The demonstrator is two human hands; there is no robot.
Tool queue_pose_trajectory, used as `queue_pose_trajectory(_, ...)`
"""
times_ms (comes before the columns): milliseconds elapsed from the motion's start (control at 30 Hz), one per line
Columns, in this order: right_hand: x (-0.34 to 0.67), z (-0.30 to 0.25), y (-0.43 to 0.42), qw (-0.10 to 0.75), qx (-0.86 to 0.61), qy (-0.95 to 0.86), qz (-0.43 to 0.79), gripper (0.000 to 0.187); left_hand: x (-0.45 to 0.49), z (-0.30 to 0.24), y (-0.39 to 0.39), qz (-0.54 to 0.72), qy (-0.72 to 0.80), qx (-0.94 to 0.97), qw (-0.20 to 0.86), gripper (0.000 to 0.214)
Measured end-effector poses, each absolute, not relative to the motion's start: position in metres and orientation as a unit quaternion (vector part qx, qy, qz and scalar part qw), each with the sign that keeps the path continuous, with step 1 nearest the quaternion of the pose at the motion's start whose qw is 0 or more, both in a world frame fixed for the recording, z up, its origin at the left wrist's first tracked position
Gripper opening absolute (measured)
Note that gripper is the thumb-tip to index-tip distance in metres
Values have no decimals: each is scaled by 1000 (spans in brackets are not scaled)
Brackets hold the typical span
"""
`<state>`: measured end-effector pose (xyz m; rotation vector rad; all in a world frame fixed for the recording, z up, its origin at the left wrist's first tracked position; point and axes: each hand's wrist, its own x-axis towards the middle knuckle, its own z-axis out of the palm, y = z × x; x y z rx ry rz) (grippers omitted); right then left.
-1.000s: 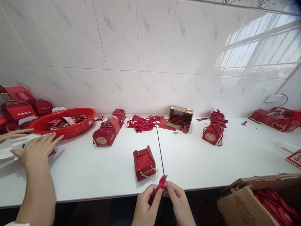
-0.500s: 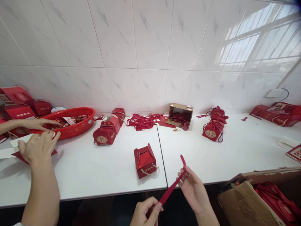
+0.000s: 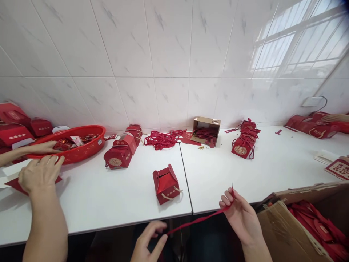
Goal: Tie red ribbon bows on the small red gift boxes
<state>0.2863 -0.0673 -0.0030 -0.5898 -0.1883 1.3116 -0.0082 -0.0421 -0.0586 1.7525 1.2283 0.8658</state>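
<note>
A red ribbon stretches between my two hands over the table's front edge. My right hand pinches it near one end, and a short tip sticks up above the fingers. At the other end, the ribbon reaches the thumb of my left hand; the index finger there is lifted and blurred, and the grip is partly hidden. Just beyond my hands, a small red gift box with a cord handle stands upright on the white table, touched by neither hand.
At left, a co-worker's hands work beside a red basin of wrapped pieces. Behind are finished boxes, a ribbon pile and a tipped carton. Ribbon-tied boxes stand right, above a large cardboard box.
My hands have moved apart, drawing the ribbon longer and flatter; the right went rightward, the left leftward. The co-worker's far hand has reached into the basin. The view has shifted slightly.
</note>
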Motion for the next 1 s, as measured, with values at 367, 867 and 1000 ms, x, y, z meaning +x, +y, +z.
queue_pose_trajectory(367,290,4,-85,743,-278,-146,591,14,36,-21,19,526,577,542,311,89)
queue_pose_trajectory(867,260,3,-69,613,-432,-344,566,23,38,-20,47,436,419,589,536,43)
queue_pose_trajectory(1000,239,9,-55,592,-440,-394,549,27,40,-11,39,493,423,673,353,41)
